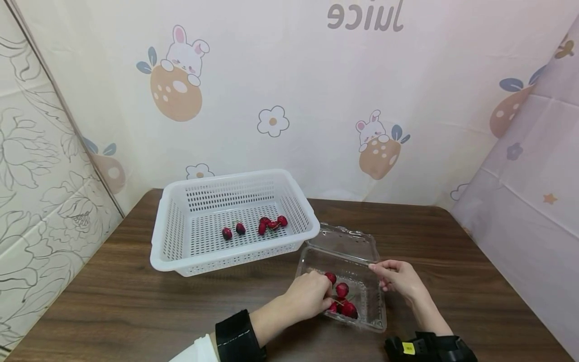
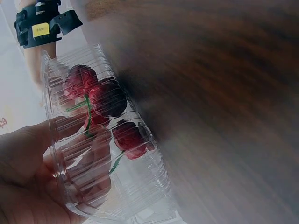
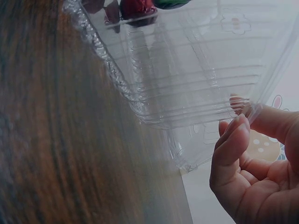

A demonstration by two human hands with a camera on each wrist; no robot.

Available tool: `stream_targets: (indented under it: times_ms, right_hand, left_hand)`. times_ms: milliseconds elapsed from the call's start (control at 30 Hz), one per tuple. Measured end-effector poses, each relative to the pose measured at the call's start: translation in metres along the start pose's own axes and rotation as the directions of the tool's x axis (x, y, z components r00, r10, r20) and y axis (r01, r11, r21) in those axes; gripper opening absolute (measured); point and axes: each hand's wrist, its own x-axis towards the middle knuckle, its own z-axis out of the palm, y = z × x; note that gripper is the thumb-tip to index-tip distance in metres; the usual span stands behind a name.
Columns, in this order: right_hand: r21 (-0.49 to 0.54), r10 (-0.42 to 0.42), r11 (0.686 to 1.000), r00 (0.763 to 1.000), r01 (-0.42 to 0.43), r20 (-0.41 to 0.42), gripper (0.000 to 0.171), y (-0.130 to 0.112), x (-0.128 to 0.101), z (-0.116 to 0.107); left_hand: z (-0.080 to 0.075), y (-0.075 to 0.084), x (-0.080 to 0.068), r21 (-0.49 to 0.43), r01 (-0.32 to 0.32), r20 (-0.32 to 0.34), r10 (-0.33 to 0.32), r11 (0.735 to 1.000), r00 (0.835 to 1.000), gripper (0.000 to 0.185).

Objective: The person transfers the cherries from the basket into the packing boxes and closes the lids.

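Observation:
A clear plastic clamshell container (image 1: 373, 301) lies open on the brown table (image 1: 135, 301) with several red cherries (image 1: 342, 290) inside. My left hand (image 1: 326, 301) reaches into it from the left, fingers curled down against the cherries. Whether they pinch one is hidden. In the left wrist view its fingers (image 2: 88, 158) show through the ribbed container (image 2: 140, 186) wall beside the cherries (image 2: 110, 100). My right hand (image 1: 377, 271) pinches the container's right rim. The right wrist view shows that hand (image 3: 245, 121) with thumb and forefinger on the container (image 3: 187, 70) edge.
A white perforated basket (image 1: 156, 236) stands behind and left of the container, with several cherries (image 1: 271, 222) on its floor. The container's hinged lid (image 1: 346, 236) lies flat next to the basket. Patterned fabric walls close off the table's back and sides.

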Motion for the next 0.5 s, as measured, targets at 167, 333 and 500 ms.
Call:
stream_targets:
  times_ms: [167, 333, 500]
  right_hand:
    - [0.003, -0.002, 1.0, 1.0, 0.002, 0.009, 0.041, 0.0007, 0.0, -0.0009]
    - [0.002, -0.003, 1.0, 1.0, 0.003, 0.013, 0.041, 0.0011, 0.0003, -0.0014]
    - [-0.009, -0.01, 1.0, 1.0, 0.011, 0.016, 0.042, 0.0014, 0.0004, -0.0016]
  left_hand:
    - [-0.0012, -0.0004, -0.001, -0.001, 0.012, 0.014, -0.012, 1.0, 1.0, 0.014]
    - [-0.0044, -0.0001, -0.0027, 0.002, 0.011, -0.008, -0.011, 1.0, 1.0, 0.018]
    - [-0.0092, 0.0005, -0.0046, 0.034, 0.019, -0.036, -0.018, 0.999, 0.999, 0.019]
